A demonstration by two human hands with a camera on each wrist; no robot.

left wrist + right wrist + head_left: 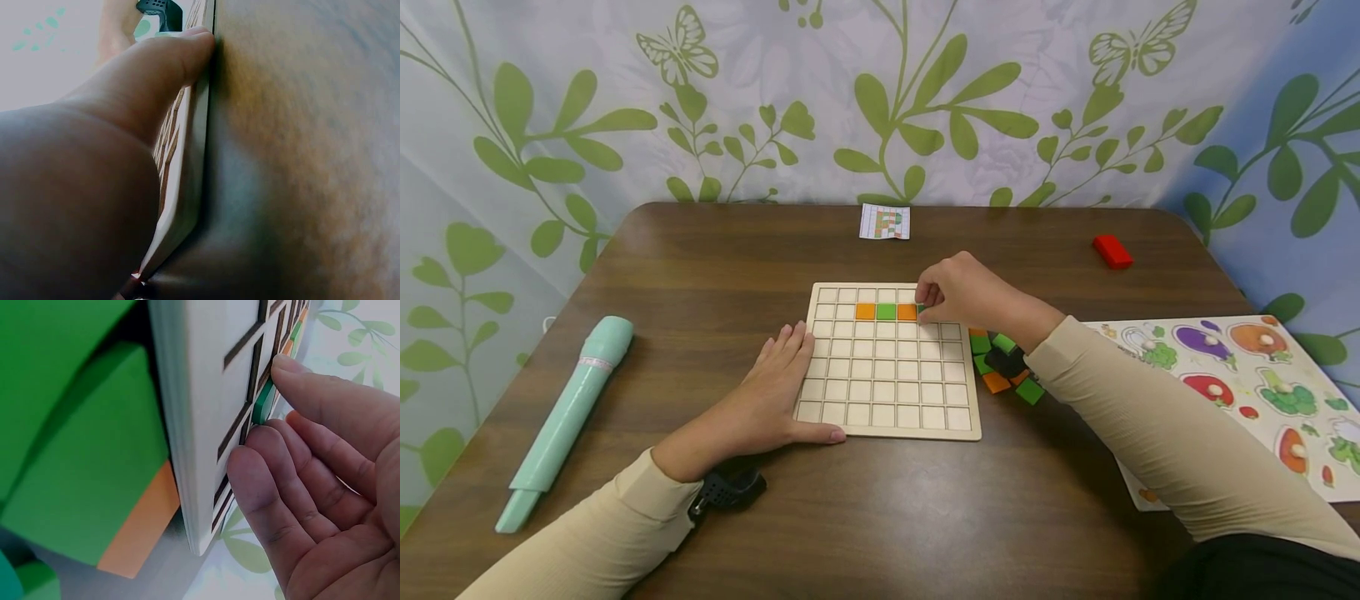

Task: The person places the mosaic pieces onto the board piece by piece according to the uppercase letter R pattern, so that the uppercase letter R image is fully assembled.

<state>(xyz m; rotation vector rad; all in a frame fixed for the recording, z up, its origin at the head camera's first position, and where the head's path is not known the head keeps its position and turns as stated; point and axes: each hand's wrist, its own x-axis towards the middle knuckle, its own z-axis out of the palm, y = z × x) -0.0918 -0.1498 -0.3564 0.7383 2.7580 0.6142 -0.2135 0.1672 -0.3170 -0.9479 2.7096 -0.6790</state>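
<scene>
A pale wooden grid board (883, 392) lies on the table. In its second row from the far side sit an orange tile (865, 312), a light green tile (886, 312) and another orange tile (907, 312). My right hand (962, 292) pinches a green tile (264, 403) at the square just right of them, thumb on one side and curled fingertips on the other. My left hand (767, 400) rests along the board's left edge, its fingers extended and its thumb at the near edge.
Loose green and orange tiles (1030, 390) are piled right of the board, partly hidden by my right wrist. Farther right is a vegetable puzzle board (1240, 367). A mint-green folded fan-like stick (565, 425) lies left; a pattern card (884, 222) and red block (1112, 252) lie behind.
</scene>
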